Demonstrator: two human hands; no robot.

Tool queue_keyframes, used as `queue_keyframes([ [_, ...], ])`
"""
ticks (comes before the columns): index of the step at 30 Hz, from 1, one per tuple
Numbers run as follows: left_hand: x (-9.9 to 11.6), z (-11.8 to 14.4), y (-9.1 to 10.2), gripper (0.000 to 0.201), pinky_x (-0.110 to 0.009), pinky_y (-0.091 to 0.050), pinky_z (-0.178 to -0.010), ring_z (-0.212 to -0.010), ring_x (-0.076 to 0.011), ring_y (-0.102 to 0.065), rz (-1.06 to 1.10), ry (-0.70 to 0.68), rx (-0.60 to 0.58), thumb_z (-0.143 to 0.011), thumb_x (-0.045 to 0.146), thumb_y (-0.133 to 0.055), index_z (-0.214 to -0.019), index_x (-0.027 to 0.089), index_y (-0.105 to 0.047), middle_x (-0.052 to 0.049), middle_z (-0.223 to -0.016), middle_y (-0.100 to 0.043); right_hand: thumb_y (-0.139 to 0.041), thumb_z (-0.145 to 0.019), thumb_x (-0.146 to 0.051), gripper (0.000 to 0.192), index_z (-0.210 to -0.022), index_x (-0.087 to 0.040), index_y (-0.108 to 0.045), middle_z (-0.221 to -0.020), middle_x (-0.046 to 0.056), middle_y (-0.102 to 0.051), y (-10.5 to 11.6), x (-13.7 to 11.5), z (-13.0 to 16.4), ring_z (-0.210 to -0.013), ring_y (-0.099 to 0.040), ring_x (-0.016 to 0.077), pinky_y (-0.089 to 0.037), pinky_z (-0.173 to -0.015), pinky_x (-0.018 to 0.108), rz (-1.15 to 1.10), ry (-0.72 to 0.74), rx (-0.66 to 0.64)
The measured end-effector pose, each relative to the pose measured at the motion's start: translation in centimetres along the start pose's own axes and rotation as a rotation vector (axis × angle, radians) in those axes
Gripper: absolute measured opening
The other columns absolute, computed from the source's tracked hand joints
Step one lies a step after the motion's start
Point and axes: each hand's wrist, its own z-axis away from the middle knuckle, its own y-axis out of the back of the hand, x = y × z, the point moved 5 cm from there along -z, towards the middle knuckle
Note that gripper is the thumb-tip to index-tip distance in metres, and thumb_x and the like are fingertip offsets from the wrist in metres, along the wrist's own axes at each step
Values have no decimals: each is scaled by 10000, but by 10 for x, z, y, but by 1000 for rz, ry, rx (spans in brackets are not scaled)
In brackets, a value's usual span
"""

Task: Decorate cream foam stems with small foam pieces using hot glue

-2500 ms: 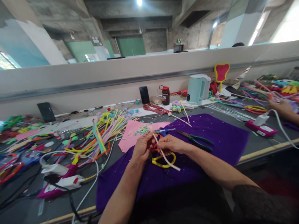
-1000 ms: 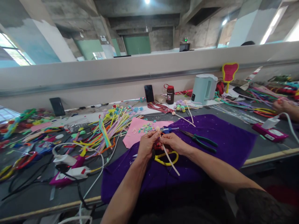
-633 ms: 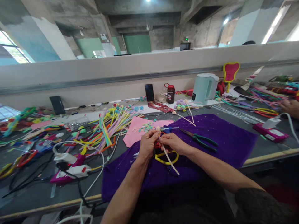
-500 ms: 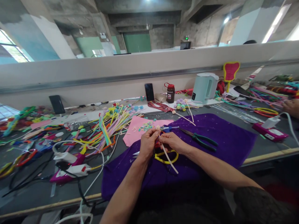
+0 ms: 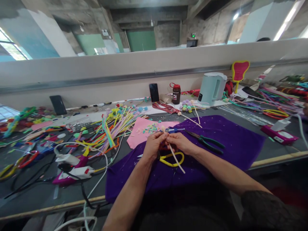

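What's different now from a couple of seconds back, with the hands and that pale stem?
Little has changed. Both hands, left hand and right hand, still pinch the cream stem over the purple cloth; the fingers have drawn closer together near its top. The co-worker's hand at the far right has pulled back almost out of view. The yellow loop, the pliers and the kettle lie as before.

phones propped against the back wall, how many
2. One phone leans on the wall at far left, above the pile of coloured scraps; the other phone stands near the middle, just left of the dark bottle. More may lie hidden in the clutter.
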Motion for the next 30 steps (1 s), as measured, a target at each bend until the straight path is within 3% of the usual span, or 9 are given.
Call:
queue_keyframes([
  [5,2,-6,10,270,-127,-227,-315,-365,-22,-398,125,-2,51,-599,334,-706,-721,107,-624,19,-504,-523,-540,-752,-437,311,-668,-137,-529,-521,-29,-555,-8,1,4,-366,-438,47,-306,-357,157,89,-24,-84],
  [9,8,-10,19,230,-108,-246,-313,-409,-15,-426,186,-49,76,-624,279,-689,-741,95,-616,-25,-641,-597,-526,-765,-398,282,-659,-138,-550,-519,-32,-552,-20,2,7,-378,-461,54,-313,-362,157,196,-31,-180],
  [12,7,-13,27,197,-102,-252,-306,-408,-18,-435,281,-24,86,-638,240,-677,-755,99,-603,-16,-625,-588,-511,-770,-372,262,-666,-135,-552,-517,-29,-558,-25,1,12,-356,-446,45,-272,-337,148,193,-49,-182],
  [16,11,-15,43,173,-96,-268,-304,-407,-20,-445,470,-18,162,-657,223,-656,-773,123,-576,18,-599,-560,-503,-770,-359,250,-669,-133,-536,-530,-31,-557,-35,1,37,-348,-445,35,-270,-334,138,162,-167,-263],
  [20,20,-9,50,149,-109,-289,-306,-412,-30,-453,573,-35,192,-683,218,-638,-778,130,-564,32,-581,-529,-495,-783,-358,252,-690,-130,-550,-570,-18,-570,-32,-4,67,-383,-466,39,-290,-358,136,322,-234,-376],
  [23,29,-3,46,126,-117,-297,-311,-408,-35,-438,617,1,80,-697,207,-626,-776,137,-557,40,-568,-505,-442,-823,-347,271,-701,-133,-556,-602,-6,-570,-15,-19,67,-433,-484,58,-325,-405,155,521,-115,-303],
  [26,36,2,44,113,-118,-298,-311,-408,-37,-430,624,44,-19,-703,201,-620,-767,134,-555,39,-557,-493,-412,-851,-302,268,-713,-141,-575,-640,11,-579,1,-38,48,-550,-525,96,-354,-505,188,927,126,-161],
  [28,37,4,47,115,-116,-296,-304,-404,-36,-432,579,52,-6,-705,205,-618,-769,128,-560,34,-556,-499,-413,-859,-272,243,-760,-145,-596,-722,41,-609,8,-47,31,-672,-554,134,-364,-594,216,1269,239,-72],
  [30,34,3,53,124,-117,-299,-297,-403,-38,-446,512,54,28,-702,209,-619,-775,123,-568,26,-567,-514,-393,-872,-251,236,-861,-149,-606,-849,81,-623,16,-49,12,-785,-568,168,-365,-650,237,1533,234,11],
])
